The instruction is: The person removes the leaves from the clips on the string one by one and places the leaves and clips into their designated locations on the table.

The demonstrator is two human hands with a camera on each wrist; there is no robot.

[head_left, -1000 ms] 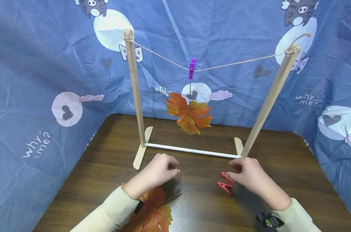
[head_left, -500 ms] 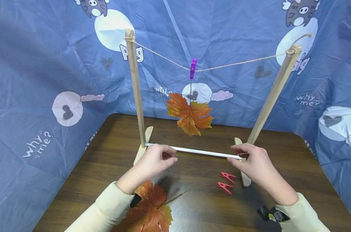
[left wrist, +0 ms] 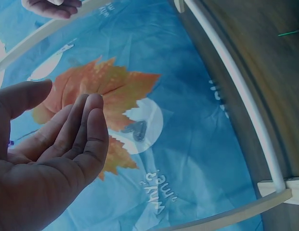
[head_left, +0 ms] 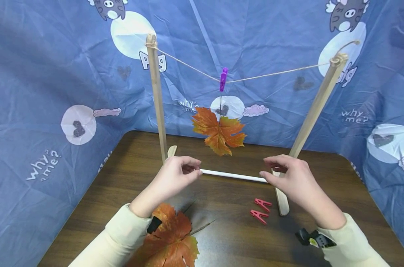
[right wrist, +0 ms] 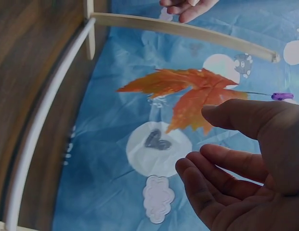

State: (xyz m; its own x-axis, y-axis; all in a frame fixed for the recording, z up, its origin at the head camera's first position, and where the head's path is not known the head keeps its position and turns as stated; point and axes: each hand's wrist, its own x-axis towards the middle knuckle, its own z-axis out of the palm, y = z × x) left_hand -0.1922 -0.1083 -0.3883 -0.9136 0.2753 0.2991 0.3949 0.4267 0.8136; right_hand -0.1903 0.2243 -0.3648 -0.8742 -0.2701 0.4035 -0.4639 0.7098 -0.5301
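An orange maple leaf (head_left: 219,134) hangs by its stem from a purple clothespin (head_left: 223,79) on the twine (head_left: 272,74) strung between two wooden posts. My left hand (head_left: 175,173) is held in front of the rack's left side, its fingers loosely bent with nothing between them. My right hand (head_left: 290,176) is in front of the right post, thumb and fingers apart, also holding nothing. Both wrist views show a gap between thumb and fingers, with the hanging leaf (left wrist: 106,91) beyond. Two red clothespins (head_left: 262,204) lie on the table below my right hand.
More orange leaves (head_left: 171,241) lie on the table under my left forearm. A white rod (head_left: 233,175) joins the rack's feet, partly hidden by my hands. The right post (head_left: 317,107) leans outward. Blue printed cloth (head_left: 265,40) surrounds the table (head_left: 228,237).
Both hands have risen away from the tabletop toward the rack, the right one moving off from beside the red clothespins. The clothespins and hanging leaf stay where they were.
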